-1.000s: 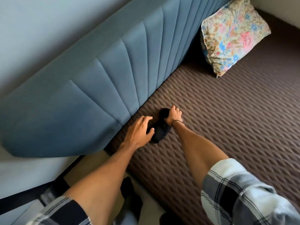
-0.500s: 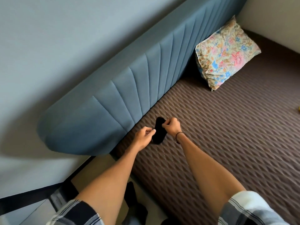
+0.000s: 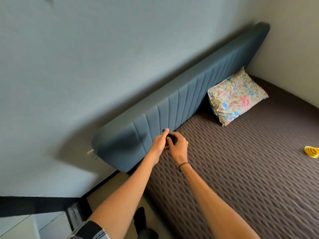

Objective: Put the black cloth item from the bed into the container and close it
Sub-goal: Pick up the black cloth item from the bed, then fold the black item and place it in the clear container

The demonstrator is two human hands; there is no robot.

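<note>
Bed (image 3: 241,169) mostly bare brown cover; floral pillow (image 3: 236,97) at far corner by headboard (image 3: 181,104), yellow object (image 3: 312,151) at right edge. Left hand (image 3: 159,144) and right hand (image 3: 178,147) meet near headboard's near end, fingers pinched on black cloth item (image 3: 170,136), mostly hidden between them.

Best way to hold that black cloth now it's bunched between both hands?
Pinch the bunched middle of the black cloth from above; it is small and limp, mostly hidden between the left hand and right hand, so one closed hand should contain it.

Both hands (image 3: 170,144) have lifted the black cloth (image 3: 170,136) off the bed (image 3: 241,169).
</note>
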